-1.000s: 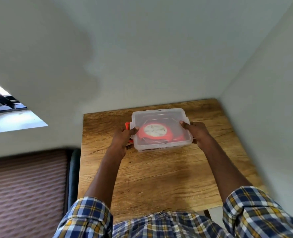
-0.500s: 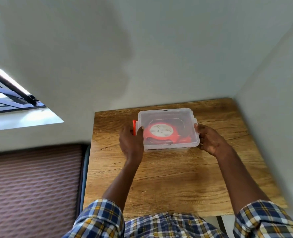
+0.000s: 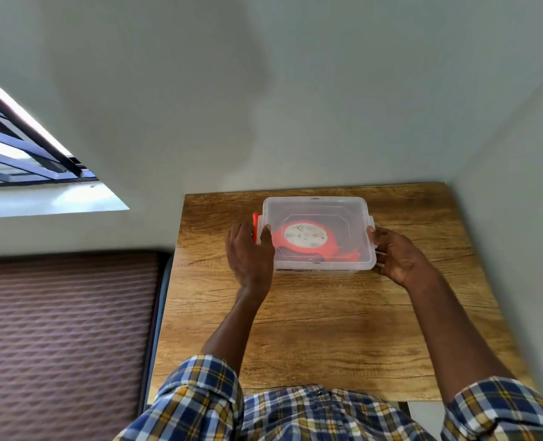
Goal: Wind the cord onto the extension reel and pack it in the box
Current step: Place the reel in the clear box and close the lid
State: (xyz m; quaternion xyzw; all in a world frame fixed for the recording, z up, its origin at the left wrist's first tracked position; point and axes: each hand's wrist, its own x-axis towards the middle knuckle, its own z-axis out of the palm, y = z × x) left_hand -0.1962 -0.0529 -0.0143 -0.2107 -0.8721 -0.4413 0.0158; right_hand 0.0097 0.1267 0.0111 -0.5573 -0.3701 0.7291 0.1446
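Note:
A clear plastic box (image 3: pixel 340 208) with its lid on stands at the far middle of the wooden table (image 3: pixel 327 329). Through the lid I see the red extension reel (image 3: pixel 305 237) with a white round face lying flat inside. My left hand (image 3: pixel 247 253) is on the box's left end, fingers around the red latch (image 3: pixel 256 227) there. My right hand (image 3: pixel 397 256) grips the right end at its latch, thumb on the lid's edge.
The table fits into a corner, with a pale wall (image 3: pixel 327 106) behind and another on the right. A brown ribbed mattress (image 3: pixel 60 338) lies to the left of the table. A barred window (image 3: pixel 15 151) is at upper left.
The view has shifted, so the table sits further right in frame. Both hands slid from the lid's top corners to the box's side latches. The box has stayed in place.

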